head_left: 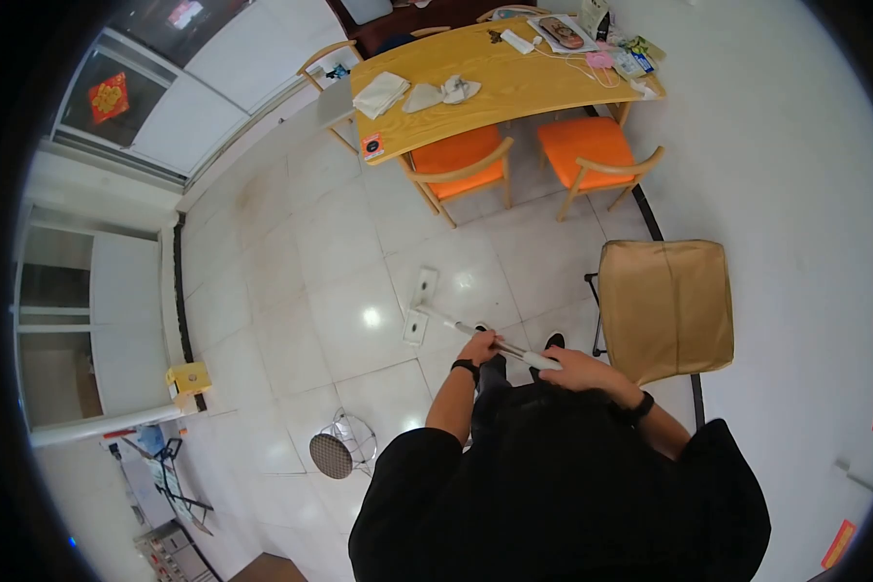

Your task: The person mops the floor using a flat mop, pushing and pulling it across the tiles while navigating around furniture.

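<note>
A flat mop with a white rectangular head point(414, 327) rests on the pale tiled floor point(339, 291). Its handle point(510, 349) slants from the head back toward my body. My left hand point(479, 345) is wrapped round the metal part of the handle, lower down. Near the top end, my right hand point(574, 370) grips the white grip of the handle. A dark band is on each wrist. My shoes show partly beneath the handle.
Ahead stands a wooden table point(500, 78) with cloths and papers, and orange chairs point(587, 150) along its near side. A brown-covered object point(664, 308) is at right. A round stool point(332, 455) stands at lower left, a yellow box point(189, 377) by the left wall.
</note>
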{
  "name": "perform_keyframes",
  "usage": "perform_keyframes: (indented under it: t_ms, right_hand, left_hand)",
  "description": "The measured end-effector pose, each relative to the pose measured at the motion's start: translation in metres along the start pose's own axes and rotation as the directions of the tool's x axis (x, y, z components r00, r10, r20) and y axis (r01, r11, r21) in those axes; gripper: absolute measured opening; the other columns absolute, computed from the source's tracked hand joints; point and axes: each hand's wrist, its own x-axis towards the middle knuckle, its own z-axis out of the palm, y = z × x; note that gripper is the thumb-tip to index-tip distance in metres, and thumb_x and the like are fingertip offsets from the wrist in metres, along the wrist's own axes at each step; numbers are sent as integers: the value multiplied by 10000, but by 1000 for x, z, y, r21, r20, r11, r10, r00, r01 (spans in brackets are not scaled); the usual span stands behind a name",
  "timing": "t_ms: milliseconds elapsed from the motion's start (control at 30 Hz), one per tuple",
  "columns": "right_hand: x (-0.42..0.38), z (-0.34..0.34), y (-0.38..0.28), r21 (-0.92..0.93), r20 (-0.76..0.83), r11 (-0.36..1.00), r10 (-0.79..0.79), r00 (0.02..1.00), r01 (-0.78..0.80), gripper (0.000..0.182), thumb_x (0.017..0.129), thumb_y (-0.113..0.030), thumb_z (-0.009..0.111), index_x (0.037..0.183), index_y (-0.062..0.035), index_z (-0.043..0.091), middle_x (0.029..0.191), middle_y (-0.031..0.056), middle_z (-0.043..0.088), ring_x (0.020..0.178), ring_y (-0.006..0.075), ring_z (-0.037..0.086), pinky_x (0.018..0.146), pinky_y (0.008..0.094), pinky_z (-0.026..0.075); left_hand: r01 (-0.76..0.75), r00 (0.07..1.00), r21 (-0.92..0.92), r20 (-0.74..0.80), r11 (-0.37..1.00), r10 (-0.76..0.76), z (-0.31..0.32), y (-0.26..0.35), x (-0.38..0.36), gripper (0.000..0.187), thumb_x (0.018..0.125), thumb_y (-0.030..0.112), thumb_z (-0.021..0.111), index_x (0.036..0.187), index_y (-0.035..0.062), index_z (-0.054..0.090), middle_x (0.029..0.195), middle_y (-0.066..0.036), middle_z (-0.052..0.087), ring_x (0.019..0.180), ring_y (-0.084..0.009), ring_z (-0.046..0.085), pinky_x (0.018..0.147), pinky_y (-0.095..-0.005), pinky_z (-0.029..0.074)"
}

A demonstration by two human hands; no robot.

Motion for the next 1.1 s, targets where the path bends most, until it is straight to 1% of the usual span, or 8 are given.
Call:
perform_keyframes:
  t_ms: [233,700,767,833,900,967,1033,1100]
  right_hand:
    - [-76,-46,55,240,-59,949,225,973,-204,417,745,-267,573,1072,-22,489,839,147,583,759,230,577,671,319,439]
    - [-83,-33,69,214,-212,976,80,974,-34,437,717,-254,576,1063,4,501,914,181,567,837,299,542,739,335,418]
    - [-74,-34,57,161,-277,987,37,960,8,408,715,-237,569,1043,-3,511,884,199,574,819,335,553,718,356,425]
    - [-64,-40,45,178,-206,981,112,972,-75,401,720,-221,560,1051,-2,502,885,210,567,826,348,547,715,363,423]
    - [-54,-44,33,185,-192,977,138,972,-102,396,723,-217,555,1053,-5,501,889,215,563,831,353,543,719,366,422]
    - [-47,-49,21,195,-180,970,177,968,-142,392,726,-214,550,1055,-8,499,893,220,559,836,358,540,723,368,421]
    - [-36,-58,8,141,-145,981,155,977,-135,385,734,-202,538,1063,-8,493,893,222,559,838,364,537,728,373,420]
    - [-22,-58,-4,105,-151,988,128,980,-113,375,741,-183,530,1072,-12,490,908,216,560,846,370,530,733,374,420]
  left_hand:
    - [-96,995,-447,-49,890,83,140,-34,92,152,678,64,641,723,22,502,754,-142,601,720,-306,595,593,-326,479]
    - [-120,981,47,158,992,112,83,60,80,186,722,112,593,766,-20,469,734,-173,582,712,-315,584,619,-349,482]
    - [551,599,-822,507,-141,-619,78,56,86,203,684,92,641,760,-10,483,748,-137,600,715,-284,603,622,-318,489]
    - [526,618,-843,472,-116,-629,92,25,88,172,719,94,593,781,-15,474,764,-154,588,701,-292,595,607,-345,488]
    - [16,997,-629,-51,777,-62,88,9,82,133,752,42,428,796,-78,464,726,-169,515,654,-274,535,577,-376,483]
    - [-106,989,-125,92,987,117,55,31,85,141,758,54,415,794,-71,467,724,-169,517,657,-274,537,570,-374,481]
    - [451,623,-881,423,-140,-658,50,42,102,129,770,66,456,820,-47,418,703,-151,505,578,-258,535,500,-367,474]
    - [440,637,-886,425,-149,-644,34,34,104,123,773,60,445,811,-53,416,699,-156,500,580,-254,533,498,-366,472]
